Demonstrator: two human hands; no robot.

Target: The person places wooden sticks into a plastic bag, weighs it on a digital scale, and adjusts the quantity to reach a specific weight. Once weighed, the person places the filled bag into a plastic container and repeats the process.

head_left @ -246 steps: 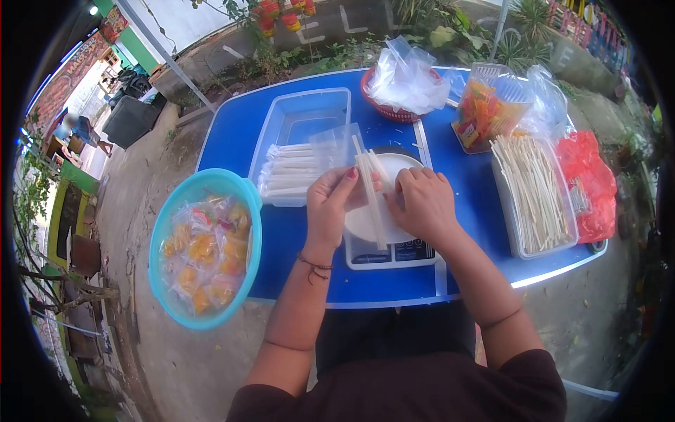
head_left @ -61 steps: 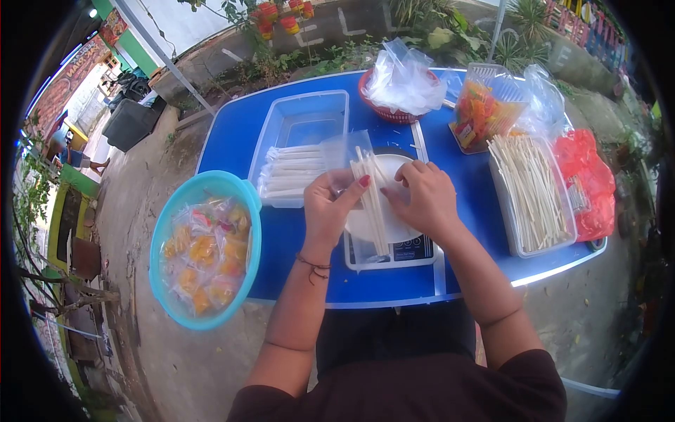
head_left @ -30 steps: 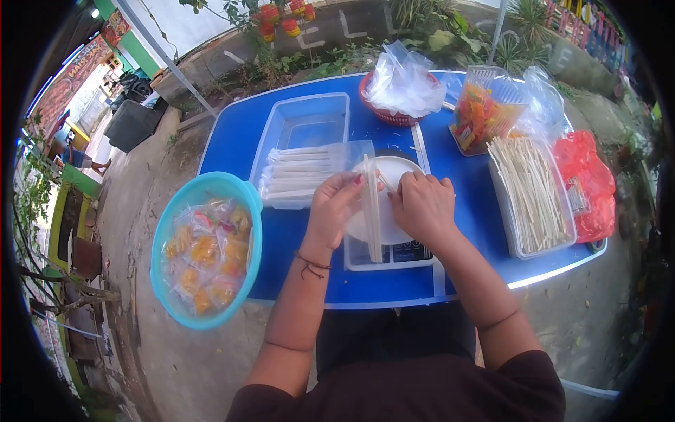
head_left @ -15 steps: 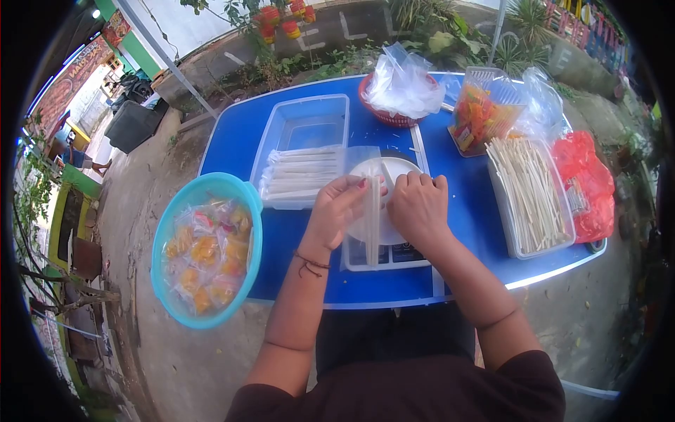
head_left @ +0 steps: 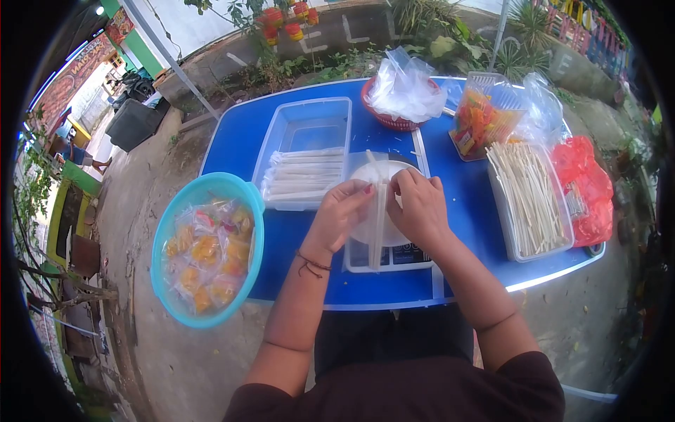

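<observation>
A bundle of pale thin sticks in a narrow clear plastic bag (head_left: 377,235) stands upright between my hands. My left hand (head_left: 341,211) is closed on the bag's left side, thumb and fingers pinching it. My right hand (head_left: 422,207) is closed at the bag's upper right edge, its fingertips partly hidden. Behind and below them is a white kitchen scale (head_left: 357,259) with a round plate, mostly covered by the hands and bag. Left of the scale, a clear plastic container (head_left: 302,126) holds several similar packed bundles (head_left: 302,174).
At right, a plastic box holds loose pale sticks (head_left: 531,204), beside a red plastic bag (head_left: 587,190). Farther back are a red basket of clear bags (head_left: 404,91) and a basket with orange packets (head_left: 481,116). A turquoise basin (head_left: 259,232) with bagged snacks stands at left.
The bag's loose open top has been gathered in, and a narrow strip now points up above my fingers. My right hand has shifted slightly left against the bag.
</observation>
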